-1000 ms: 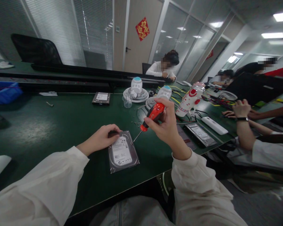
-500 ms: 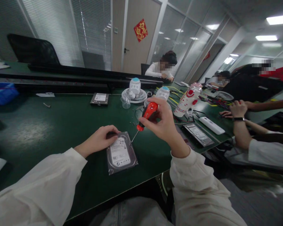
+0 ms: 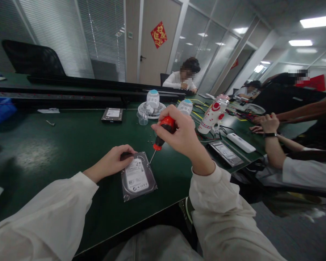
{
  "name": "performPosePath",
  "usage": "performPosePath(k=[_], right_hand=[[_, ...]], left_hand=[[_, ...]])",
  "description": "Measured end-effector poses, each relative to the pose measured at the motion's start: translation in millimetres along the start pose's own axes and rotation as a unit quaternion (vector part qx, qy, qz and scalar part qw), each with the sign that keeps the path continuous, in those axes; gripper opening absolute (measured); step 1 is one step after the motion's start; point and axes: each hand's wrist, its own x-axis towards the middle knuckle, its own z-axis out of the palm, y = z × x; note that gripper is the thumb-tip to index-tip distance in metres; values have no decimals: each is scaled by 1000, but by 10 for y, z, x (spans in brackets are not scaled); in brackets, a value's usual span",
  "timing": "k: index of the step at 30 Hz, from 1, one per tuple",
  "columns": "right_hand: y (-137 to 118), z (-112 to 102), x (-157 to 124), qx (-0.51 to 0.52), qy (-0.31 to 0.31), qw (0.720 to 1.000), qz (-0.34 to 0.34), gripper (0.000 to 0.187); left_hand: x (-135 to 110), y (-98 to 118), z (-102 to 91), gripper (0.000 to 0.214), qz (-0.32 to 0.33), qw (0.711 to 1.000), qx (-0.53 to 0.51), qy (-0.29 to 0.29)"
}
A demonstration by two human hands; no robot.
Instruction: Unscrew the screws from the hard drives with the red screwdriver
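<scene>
A hard drive point(image 3: 137, 177) with a white label lies flat on the green table in front of me. My left hand point(image 3: 114, 160) is closed on its upper left edge, the thumb over the label's corner and the fingers curled at the far side. In my right hand point(image 3: 182, 137) is a red and black screwdriver point(image 3: 159, 141), gripped by the handle and tilted. Its thin shaft points down to the drive's right edge, where the tip appears to touch; a screw there is too small to make out.
Another hard drive point(image 3: 112, 114) lies farther back, and a third point(image 3: 225, 153) to the right. White fans point(image 3: 153, 99), a clear cup point(image 3: 142, 119), loose screws, a white bottle point(image 3: 213, 114) and a white power bank point(image 3: 240, 143) stand around. Co-workers' arms point(image 3: 274, 148) are at the right.
My right hand has shifted its grip, rolling farther over the screwdriver handle, which stands at a slightly different tilt. The tip stays at the drive's right edge. My view has shifted slightly.
</scene>
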Motion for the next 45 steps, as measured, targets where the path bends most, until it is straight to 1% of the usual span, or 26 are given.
performPosePath(k=[1, 2, 4, 5, 7, 9, 11, 13, 15, 17, 19, 21, 25, 27, 28, 30, 32, 36, 39, 41, 45], right_hand=[[-4, 2, 24, 17, -22, 1000, -3, 10], [-6, 1, 44, 35, -48, 998, -4, 11], [-4, -11, 74, 41, -88, 995, -5, 28], [-1, -18, 87, 21, -94, 995, -5, 33], [10, -31, 111, -41, -84, 996, -1, 34], [27, -44, 132, -71, -67, 995, 2, 36], [46, -66, 142, -62, -62, 996, -1, 38], [60, -101, 135, -40, -67, 997, 1, 46], [60, -149, 115, -25, -67, 997, 22, 58], [44, -205, 92, -20, -71, 996, 44, 63], [14, -257, 72, -25, -81, 995, 47, 58], [-20, -292, 60, -25, -95, 994, 43, 48], [-60, -263, 64, 3, -111, 993, 46, 37], [-59, -204, 81, -1, -101, 994, 43, 21], [-53, -171, 92, -12, -93, 995, 38, 18], [-28, -115, 114, -37, -78, 996, 27, 25], [10, -88, 131, -51, -66, 996, 14, 25], [93, -123, 129, -44, -70, 997, -5, 5], [127, -152, 108, -15, -88, 996, -9, 22], [130, -143, 97, 1, -80, 997, 5, 24], [114, -90, 89, -10, -47, 998, 35, 31]], left_hand=[[2, 9, -1, 26, 1, 1000, 3, 4], [4, 19, -2, 26, 2, 1000, 7, 6], [5, 36, -4, 27, 2, 1000, 15, 6], [4, 40, -4, 27, 1, 1000, 17, 5], [0, 34, -3, 27, -4, 1000, 15, 3], [-3, 12, 0, 27, -7, 1000, 9, 1], [-5, -15, 2, 27, -8, 1000, 6, 1], [-4, -32, 3, 26, -9, 1000, 4, 1], [-3, -34, 0, 25, -9, 1000, 2, 0], [-3, -25, -4, 24, -11, 1000, 0, -1], [-2, -17, -7, 25, -15, 1000, 4, -4], [-1, -14, -8, 26, -17, 1000, 12, -4], [1, -14, -7, 27, -8, 1000, 20, -2], [1, -6, -10, 27, -10, 1000, 16, -5], [0, 0, -12, 27, -11, 1000, 14, -6], [-2, 11, -17, 27, -10, 1000, 12, -6], [-4, 14, -20, 27, -10, 1000, 13, -6], [-5, -22, -16, 28, -21, 1000, 13, -7], [-3, -53, -10, 28, -15, 1000, 13, -6], [-2, -52, -8, 28, -13, 1000, 16, -5], [-1, -6, -11, 27, -10, 1000, 19, -2]])
